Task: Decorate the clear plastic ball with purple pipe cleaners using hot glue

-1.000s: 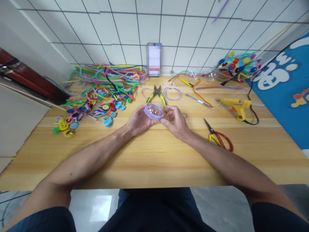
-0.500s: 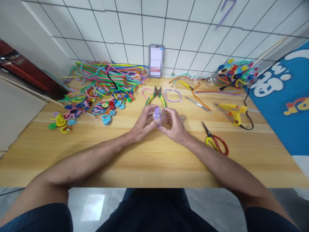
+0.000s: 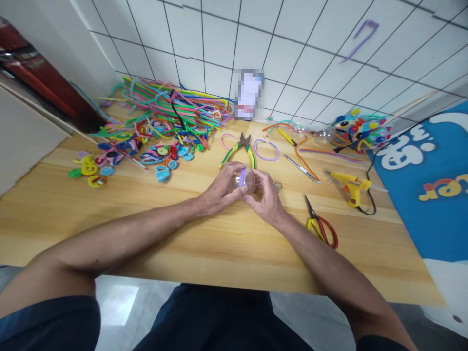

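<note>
Both hands meet over the middle of the wooden table. My left hand and my right hand are closed round a clear plastic ball with a purple pipe cleaner band around it. The band stands upright between my fingers. Just beyond the ball lie yellow-green pliers, with a purple pipe cleaner loop to their right. A small metal ring lies by my right hand.
A heap of coloured pipe cleaners and coiled pieces fills the back left. Right of my hands are red-handled scissors, a yellow glue gun with its black cord, a craft knife and a decorated ball. A phone leans on the tiled wall.
The ball has been turned in my hands: its purple band lay flat as a ring a second ago and now stands on edge. The view has tilted to the left.
</note>
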{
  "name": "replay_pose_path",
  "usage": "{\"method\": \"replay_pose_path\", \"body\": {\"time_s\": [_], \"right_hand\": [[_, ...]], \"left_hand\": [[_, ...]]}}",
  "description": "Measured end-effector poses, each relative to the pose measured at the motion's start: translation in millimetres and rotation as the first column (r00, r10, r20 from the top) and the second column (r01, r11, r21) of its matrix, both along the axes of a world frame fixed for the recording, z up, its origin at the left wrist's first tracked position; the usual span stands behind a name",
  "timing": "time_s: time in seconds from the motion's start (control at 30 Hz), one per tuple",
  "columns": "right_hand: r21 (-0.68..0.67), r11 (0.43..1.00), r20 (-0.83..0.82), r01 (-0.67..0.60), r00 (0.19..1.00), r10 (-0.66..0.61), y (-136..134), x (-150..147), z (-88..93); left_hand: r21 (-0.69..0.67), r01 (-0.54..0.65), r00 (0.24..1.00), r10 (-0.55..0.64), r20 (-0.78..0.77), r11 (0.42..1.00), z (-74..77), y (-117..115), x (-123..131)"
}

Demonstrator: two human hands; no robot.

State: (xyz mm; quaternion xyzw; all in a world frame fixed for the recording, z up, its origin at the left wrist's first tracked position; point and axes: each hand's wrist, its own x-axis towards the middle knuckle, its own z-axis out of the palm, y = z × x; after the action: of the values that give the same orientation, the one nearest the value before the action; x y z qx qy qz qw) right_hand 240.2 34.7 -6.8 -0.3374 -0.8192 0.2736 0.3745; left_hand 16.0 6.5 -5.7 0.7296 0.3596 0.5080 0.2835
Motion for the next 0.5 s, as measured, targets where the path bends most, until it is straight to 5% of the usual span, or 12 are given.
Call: {"method": "replay_pose_path", "body": {"time_s": [0.5], "right_hand": [[0.065, 0.996, 0.074, 0.061, 0.995, -0.065, -1.9, 5.6, 2.8]], "left_hand": [[-0.054, 0.02, 1.0, -0.021, -0.008, 0.998, -2.9, -0.2, 7.1]]}}
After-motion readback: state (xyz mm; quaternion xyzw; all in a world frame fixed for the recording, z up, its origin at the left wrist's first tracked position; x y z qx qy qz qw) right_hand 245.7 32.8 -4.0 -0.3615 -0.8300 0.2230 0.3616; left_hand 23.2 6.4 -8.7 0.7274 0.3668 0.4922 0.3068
